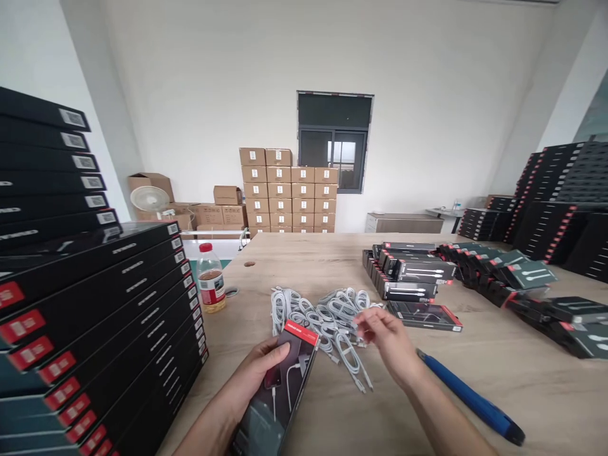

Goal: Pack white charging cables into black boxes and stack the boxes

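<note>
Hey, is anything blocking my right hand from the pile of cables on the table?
Nothing visible is. Your right hand is at the right side of the cables. The box in your left hand sits further left, and the blue tool lies to the right.

Room as I face it: a high white wall (pixel 213 63) carries one dark-framed window (pixel 334 142), pale daylight showing in its lower sliding panes. Stacked brown cartons (pixel 279 190) overlap its lower left corner in my view. A round white fan (pixel 149 198) stands farther left; a low cabinet (pixel 405 223) lies right. My wood-grain table (pixel 304 253) occupies the foreground.
</note>
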{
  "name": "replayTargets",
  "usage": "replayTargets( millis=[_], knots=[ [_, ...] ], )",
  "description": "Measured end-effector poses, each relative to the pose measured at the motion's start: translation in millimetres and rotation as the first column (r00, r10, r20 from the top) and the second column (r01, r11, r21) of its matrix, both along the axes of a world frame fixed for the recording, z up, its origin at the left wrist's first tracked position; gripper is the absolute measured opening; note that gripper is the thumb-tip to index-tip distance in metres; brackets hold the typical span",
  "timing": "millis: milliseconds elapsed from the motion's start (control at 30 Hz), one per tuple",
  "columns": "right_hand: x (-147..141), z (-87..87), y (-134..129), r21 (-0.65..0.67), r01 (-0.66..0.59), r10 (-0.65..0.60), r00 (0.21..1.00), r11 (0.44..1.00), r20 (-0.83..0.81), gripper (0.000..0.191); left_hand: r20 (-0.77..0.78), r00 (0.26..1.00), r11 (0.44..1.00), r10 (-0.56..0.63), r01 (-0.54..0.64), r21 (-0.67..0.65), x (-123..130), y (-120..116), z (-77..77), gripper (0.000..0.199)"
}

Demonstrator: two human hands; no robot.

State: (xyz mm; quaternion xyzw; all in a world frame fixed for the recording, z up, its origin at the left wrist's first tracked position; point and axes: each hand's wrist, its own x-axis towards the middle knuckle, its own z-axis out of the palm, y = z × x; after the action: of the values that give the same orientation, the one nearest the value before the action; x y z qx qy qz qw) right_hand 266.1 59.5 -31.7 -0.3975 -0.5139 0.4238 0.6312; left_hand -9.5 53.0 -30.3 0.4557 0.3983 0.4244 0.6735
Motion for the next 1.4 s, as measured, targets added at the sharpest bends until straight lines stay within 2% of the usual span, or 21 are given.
replayTargets(
  millis=[100, 233, 300, 400, 600, 700, 800, 933, 1067, 1167, 1267, 1333, 1400],
  knots=[
    [-15.3, -9.4, 0.6, -0.111, -0.193, 0.191, 0.981, 0.975, -0.037, 0.051, -0.087, 0.992, 0.992, -0.09, 0.098, 0.086, 5.7, -5.9, 4.6, 0.048],
    [-33.1, -13.1, -4.1, -0.182, -0.324, 0.318, 0.946, 0.928, -0.065, 0.054, -0.186, 0.966, 0.959, -0.18, 0.215, 0.187, 2.8, -15.0, 9.4, 0.049],
    [-38.1, -11.3, -8.1, -0.206, -0.387, 0.372, 0.922, 0.899, -0.108, 0.055, -0.178, 0.957, 0.949, -0.231, 0.261, 0.174, -0.6, -18.9, 9.4, 0.054],
    [-44.1, -8.5, -14.6, -0.245, -0.475, 0.445, 0.879, 0.845, -0.171, 0.057, -0.138, 0.959, 0.956, -0.248, 0.265, 0.123, -3.2, -21.7, 6.0, 0.061],
    [-57.6, -11.8, -27.8, -0.359, -0.495, 0.464, 0.868, 0.791, -0.174, 0.065, -0.176, 0.938, 0.942, -0.3, 0.32, 0.098, -4.5, -19.9, 1.1, 0.06],
    [-61.9, -13.4, -32.2, -0.37, -0.524, 0.5, 0.85, 0.767, -0.168, 0.064, -0.194, 0.936, 0.944, -0.295, 0.316, 0.09, -5.3, -19.6, -0.1, 0.061],
    [-64.6, -11.5, -33.5, -0.333, -0.567, 0.518, 0.824, 0.753, -0.231, 0.062, -0.201, 0.941, 0.951, -0.271, 0.294, 0.094, -4.3, -20.0, -0.1, 0.06],
    [-67.4, -6.2, -32.0, -0.199, -0.545, 0.456, 0.814, 0.815, -0.36, 0.064, -0.131, 0.974, 0.968, -0.183, 0.202, 0.151, -3.3, -16.6, 3.1, 0.051],
    [-67.1, -6.6, -28.9, -0.163, -0.531, 0.439, 0.807, 0.831, -0.395, 0.06, 0.053, 0.999, 0.985, 0.001, -0.01, 0.173, -7.9, -9.4, 4.3, 0.039],
    [-65.2, -11.1, -28.5, -0.164, -0.575, 0.521, 0.806, 0.801, -0.281, 0.06, 0.157, 0.979, 0.984, 0.133, -0.149, 0.096, -8.8, -7.2, 5.6, 0.041],
    [-63.4, -14.3, -32.8, -0.204, -0.601, 0.608, 0.793, 0.773, -0.035, 0.063, 0.223, 0.952, 0.975, 0.211, -0.22, 0.017, -4.1, -5.6, 10.0, 0.04],
    [-61.9, -13.8, -37.2, -0.256, -0.582, 0.62, 0.777, 0.772, 0.105, 0.064, 0.24, 0.91, 0.941, 0.339, -0.325, -0.098, -1.3, -1.8, 12.9, 0.031],
    [-60.0, -10.5, -40.9, -0.308, -0.568, 0.632, 0.756, 0.763, 0.172, 0.063, 0.231, 0.851, 0.875, 0.472, -0.421, -0.239, -1.5, 4.4, 13.2, 0.026]
  ],
)
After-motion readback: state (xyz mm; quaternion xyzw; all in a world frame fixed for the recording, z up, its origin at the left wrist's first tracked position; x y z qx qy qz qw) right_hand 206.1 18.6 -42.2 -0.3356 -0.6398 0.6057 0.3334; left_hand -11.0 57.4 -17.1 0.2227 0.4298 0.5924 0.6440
